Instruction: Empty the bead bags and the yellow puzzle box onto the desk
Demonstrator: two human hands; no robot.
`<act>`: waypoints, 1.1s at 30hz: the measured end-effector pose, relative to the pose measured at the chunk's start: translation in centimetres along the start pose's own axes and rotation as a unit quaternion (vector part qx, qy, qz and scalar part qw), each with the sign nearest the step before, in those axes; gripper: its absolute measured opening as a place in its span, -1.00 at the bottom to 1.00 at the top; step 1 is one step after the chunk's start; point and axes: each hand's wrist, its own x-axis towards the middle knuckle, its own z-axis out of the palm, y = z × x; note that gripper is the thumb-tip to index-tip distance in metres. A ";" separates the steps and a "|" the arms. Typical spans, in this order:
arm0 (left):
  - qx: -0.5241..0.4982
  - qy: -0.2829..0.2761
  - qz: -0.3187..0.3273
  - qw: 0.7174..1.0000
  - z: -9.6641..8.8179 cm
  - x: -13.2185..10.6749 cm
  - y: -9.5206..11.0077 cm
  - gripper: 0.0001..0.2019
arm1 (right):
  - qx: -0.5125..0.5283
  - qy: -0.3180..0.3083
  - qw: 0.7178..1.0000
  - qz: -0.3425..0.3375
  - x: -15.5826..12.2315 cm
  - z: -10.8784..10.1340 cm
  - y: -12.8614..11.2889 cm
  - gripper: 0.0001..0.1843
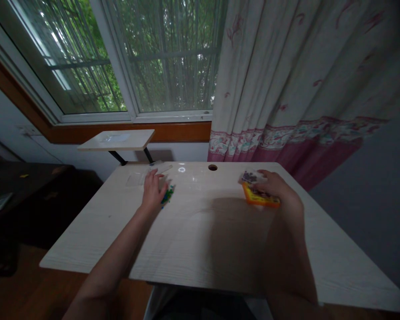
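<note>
My left hand (151, 190) is over the left part of the desk, its fingers apart and slightly bent. Beside its thumb lies a small pile of green and blue bits (167, 194), too small to name. My right hand (275, 183), over the right side of the desk, is closed on a clear packet (251, 177) with small dark pieces inside. Just below that packet is a yellow and orange flat item (260, 198), partly covered by the hand; whether the hand also grips it I cannot make out.
Clear plastic pieces (135, 178) lie at the back left of the pale desk (183, 240). A raised shelf (138, 138) stands at its back left corner. A round cable hole (212, 167) is near the back edge. The curtain (250, 89) hangs behind.
</note>
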 end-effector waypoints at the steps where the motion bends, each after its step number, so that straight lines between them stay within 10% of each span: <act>1: -0.060 -0.021 0.001 0.998 0.2 -0.7 0.7 -0.65 | 0.025 -0.007 1.000 -0.013 -0.2 -0.5 -1.4 -0.26; 4: -0.239 -0.078 -0.050 0.967 1.5 -2.3 3.0 -0.59 | 0.119 -0.043 0.986 -0.105 -1.6 -1.9 -6.6 -0.24; 11: -0.575 -0.168 -0.157 0.785 3.5 -4.1 5.4 -0.23 | 0.150 -0.225 0.900 -0.341 -7.4 -0.5 -17.4 -0.40; 19: -0.569 -0.089 -0.221 0.787 2.9 -4.8 4.3 -0.33 | 0.117 -0.099 0.874 -0.461 -8.8 4.5 -20.1 -0.61; 33: -0.615 -0.031 -0.261 0.743 2.4 -4.4 5.8 -0.42 | -0.015 -0.037 0.876 -0.481 -9.8 4.2 -21.6 -0.66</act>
